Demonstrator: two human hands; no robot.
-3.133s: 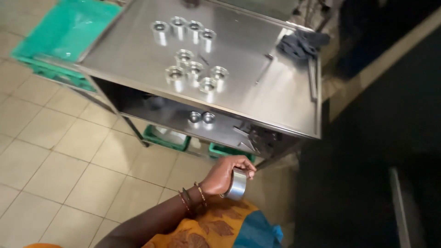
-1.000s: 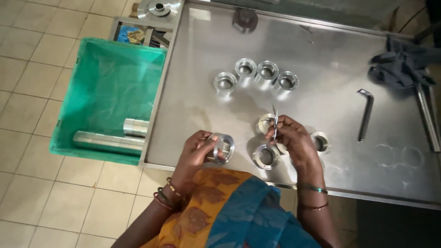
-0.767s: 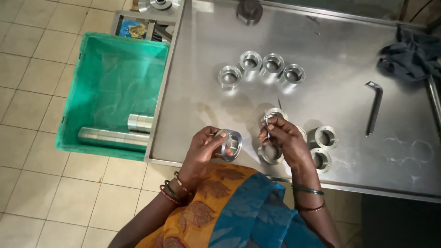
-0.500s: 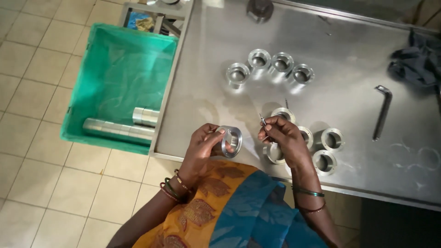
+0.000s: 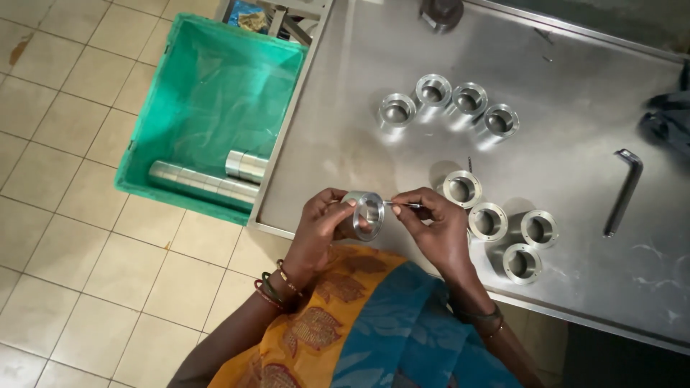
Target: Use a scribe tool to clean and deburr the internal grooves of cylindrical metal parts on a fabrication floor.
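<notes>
My left hand (image 5: 321,223) grips a short silver metal ring (image 5: 365,213) by its rim, held on edge over the near side of a steel table (image 5: 359,136). My right hand (image 5: 435,228) pinches a thin metal pick (image 5: 402,205) whose tip points into the ring's bore. Both hands are close together at the table's front edge. Just right of my right hand several similar flanged rings (image 5: 496,223) stand on the table.
A row of several more rings (image 5: 449,100) stands farther back. A large hex key (image 5: 624,191) lies at the right, dark cloth (image 5: 668,122) beyond it. A green crate (image 5: 215,93) with metal cylinders (image 5: 205,179) sits on the tiled floor at the left.
I have come to the table from standing back with the ring. In the last second my right hand lifted the pick from the rings on the table to the held ring.
</notes>
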